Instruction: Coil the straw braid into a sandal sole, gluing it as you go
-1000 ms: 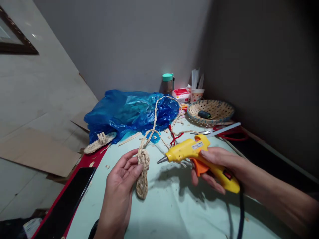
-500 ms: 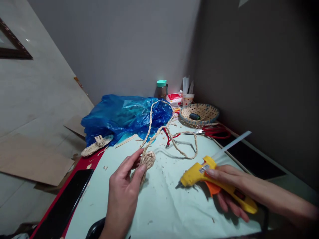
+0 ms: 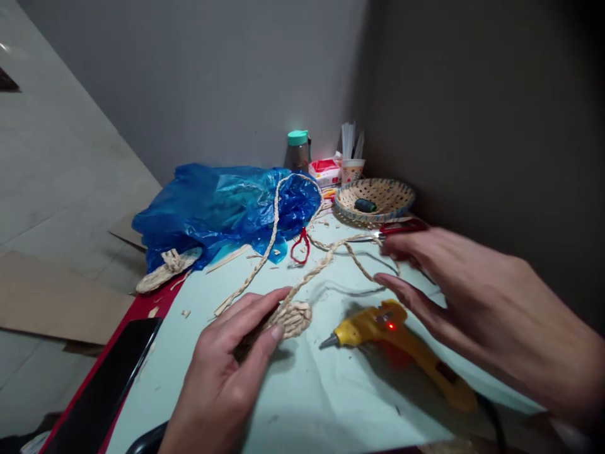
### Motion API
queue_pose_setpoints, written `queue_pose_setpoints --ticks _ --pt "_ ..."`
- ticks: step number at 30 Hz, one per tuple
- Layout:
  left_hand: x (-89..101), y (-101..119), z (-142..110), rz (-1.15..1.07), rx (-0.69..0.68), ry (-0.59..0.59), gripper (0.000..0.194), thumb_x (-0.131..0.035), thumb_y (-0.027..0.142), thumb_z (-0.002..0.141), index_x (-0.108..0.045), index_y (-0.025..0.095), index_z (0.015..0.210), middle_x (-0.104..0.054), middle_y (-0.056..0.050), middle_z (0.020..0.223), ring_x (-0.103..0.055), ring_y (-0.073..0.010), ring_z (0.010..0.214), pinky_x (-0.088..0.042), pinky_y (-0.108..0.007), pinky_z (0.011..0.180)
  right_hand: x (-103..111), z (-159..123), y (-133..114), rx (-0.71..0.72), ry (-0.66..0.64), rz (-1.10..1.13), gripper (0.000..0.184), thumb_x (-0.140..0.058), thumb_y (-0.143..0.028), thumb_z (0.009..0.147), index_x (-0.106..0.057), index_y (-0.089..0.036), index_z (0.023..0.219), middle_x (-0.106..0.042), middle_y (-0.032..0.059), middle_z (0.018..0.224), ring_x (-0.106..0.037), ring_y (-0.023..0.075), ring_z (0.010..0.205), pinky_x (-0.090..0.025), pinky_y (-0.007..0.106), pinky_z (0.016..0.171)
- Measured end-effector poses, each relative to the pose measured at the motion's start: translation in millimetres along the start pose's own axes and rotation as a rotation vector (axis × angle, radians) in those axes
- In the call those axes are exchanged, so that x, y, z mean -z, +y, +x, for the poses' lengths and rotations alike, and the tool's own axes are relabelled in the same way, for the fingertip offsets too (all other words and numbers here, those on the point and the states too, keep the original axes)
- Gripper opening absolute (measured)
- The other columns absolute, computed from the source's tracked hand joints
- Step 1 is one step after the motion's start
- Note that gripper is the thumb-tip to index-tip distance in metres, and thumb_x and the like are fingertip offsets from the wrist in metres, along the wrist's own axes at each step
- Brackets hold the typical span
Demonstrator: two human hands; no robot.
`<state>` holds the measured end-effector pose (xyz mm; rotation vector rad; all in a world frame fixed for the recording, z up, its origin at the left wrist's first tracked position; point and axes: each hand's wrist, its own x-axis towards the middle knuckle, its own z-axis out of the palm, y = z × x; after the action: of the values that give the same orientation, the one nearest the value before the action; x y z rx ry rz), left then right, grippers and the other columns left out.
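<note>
My left hand (image 3: 231, 372) is closed around a flat coiled piece of braided straw (image 3: 297, 320), thumb on its near side. From this piece a straw braid (image 3: 314, 272) runs off and loops across the table. My right hand (image 3: 454, 296) is open, thumb and fingers apart, over the right side near the far end of the braid and the red-handled scissors (image 3: 404, 227), whose handles it partly covers. Below that hand, a yellow glue gun (image 3: 363, 328) lies on the pale sheet, nozzle pointing left, its red light on.
A blue plastic bag (image 3: 212, 202) lies at the back left, a straw sole-shaped piece (image 3: 165, 271) beside it. At the back stand a woven basket (image 3: 378, 195) with a dark thread spool, a green-lidded jar (image 3: 297, 150) and a cup of glue sticks (image 3: 353, 170). A phone (image 3: 111, 384) lies on the left edge.
My right hand has let go of the glue gun and moved up toward the braid and scissors. The straw coil has turned in my left hand. The view has shifted slightly.
</note>
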<state>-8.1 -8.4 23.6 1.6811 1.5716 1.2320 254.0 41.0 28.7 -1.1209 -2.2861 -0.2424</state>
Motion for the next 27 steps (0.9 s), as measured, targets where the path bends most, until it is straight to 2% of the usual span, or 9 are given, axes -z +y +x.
queue_pose_setpoints --ticks 2,3,5,8,10,13,18,24,27 --pt "-2.1 0.9 2.4 -0.01 -0.035 -0.034 0.026 -0.071 0.029 0.083 -0.079 0.044 0.103 -0.079 0.005 0.103 -0.071 -0.0187 0.097 -0.052 -0.021 0.08 -0.8 21.2 -4.9 0.098 -0.002 0.134 0.031 -0.048 -0.032 0.101 -0.054 -0.014 0.126 -0.061 0.0164 0.125 -0.057 0.0304 0.113 -0.047 0.045 0.092" --pt "-3.1 0.8 3.6 -0.013 -0.049 -0.042 0.027 -0.071 0.028 0.084 -0.078 0.044 0.104 -0.079 0.005 0.103 -0.071 -0.0181 0.095 -0.052 -0.021 0.079 -3.6 30.7 -6.7 0.149 -0.04 0.199 0.031 -0.049 -0.032 0.101 -0.053 -0.016 0.128 -0.058 0.0144 0.13 -0.052 0.0289 0.119 -0.044 0.044 0.098" --pt "-4.2 -0.5 5.8 -0.004 -0.067 -0.049 0.028 -0.07 0.026 0.084 -0.078 0.043 0.105 -0.079 0.005 0.103 -0.071 -0.0179 0.095 -0.053 -0.021 0.079 -12.6 44.6 -7.6 0.239 -0.177 0.292 0.023 -0.048 -0.027 0.102 -0.058 -0.017 0.12 -0.062 0.0107 0.115 -0.054 0.0266 0.109 -0.042 0.044 0.095" --pt "-4.3 -4.1 9.4 0.041 -0.07 -0.072 0.027 -0.07 0.025 0.085 -0.078 0.042 0.105 -0.079 0.004 0.102 -0.072 -0.0182 0.094 -0.053 -0.021 0.079 -26.4 50.7 -4.0 0.304 -0.314 0.421 0.023 -0.044 -0.012 0.101 -0.064 -0.016 0.109 -0.06 0.0034 0.086 -0.053 0.0193 0.081 -0.039 0.035 0.076" --pt "-4.2 -6.6 11.7 0.059 -0.054 -0.094 0.027 -0.069 0.026 0.086 -0.078 0.042 0.105 -0.079 0.003 0.102 -0.072 -0.018 0.093 -0.054 -0.02 0.078 -31.5 48.7 -1.3 0.316 -0.272 0.467 0.024 -0.044 -0.008 0.099 -0.067 -0.015 0.103 -0.057 0.0015 0.08 -0.048 0.0167 0.073 -0.034 0.032 0.069" --pt "-5.8 -9.7 13.8 0.04 -0.028 -0.119 0.028 -0.069 0.027 0.086 -0.078 0.043 0.106 -0.079 0.004 0.105 -0.072 -0.0177 0.095 -0.053 -0.02 0.08 -34.1 44.7 -0.8 0.338 -0.158 0.396 0.028 -0.041 -0.009 0.1 -0.068 -0.013 0.096 -0.058 0.0021 0.077 -0.045 0.0175 0.072 -0.03 0.035 0.07" --pt "-12.2 -13.6 13.1 -0.059 0.075 -0.045 0.024 -0.072 0.028 0.081 -0.08 0.037 0.102 -0.08 0.0 0.103 -0.071 -0.0221 0.093 -0.054 -0.025 0.079 -35.9 41.3 -6.6 0.446 -0.015 0.289 0.035 -0.036 -0.01 0.103 -0.068 -0.012 0.087 -0.063 0.0031 0.07 -0.046 0.0179 0.067 -0.032 0.038 0.068" --pt "-17.6 -13.9 12.3 -0.103 0.102 0.002 0.025 -0.073 0.024 0.077 -0.081 0.038 0.097 -0.08 0.0 0.099 -0.071 -0.0216 0.088 -0.053 -0.027 0.077 -36.3 34.4 -8.7 0.434 -0.019 0.267 0.028 -0.042 -0.005 0.098 -0.068 -0.01 0.089 -0.068 0.0059 0.073 -0.049 0.0191 0.067 -0.035 0.041 0.069" --pt "-20.8 -9.3 12.3 -0.102 0.132 0.048 0.026 -0.074 0.019 0.076 -0.082 0.036 0.094 -0.08 0.0 0.094 -0.071 -0.0213 0.085 -0.053 -0.027 0.076 -36.8 33.5 -10.3 0.403 -0.013 0.257 0.032 -0.04 -0.004 0.098 -0.067 -0.013 0.082 -0.069 0.0053 0.073 -0.052 0.0191 0.066 -0.038 0.042 0.071"
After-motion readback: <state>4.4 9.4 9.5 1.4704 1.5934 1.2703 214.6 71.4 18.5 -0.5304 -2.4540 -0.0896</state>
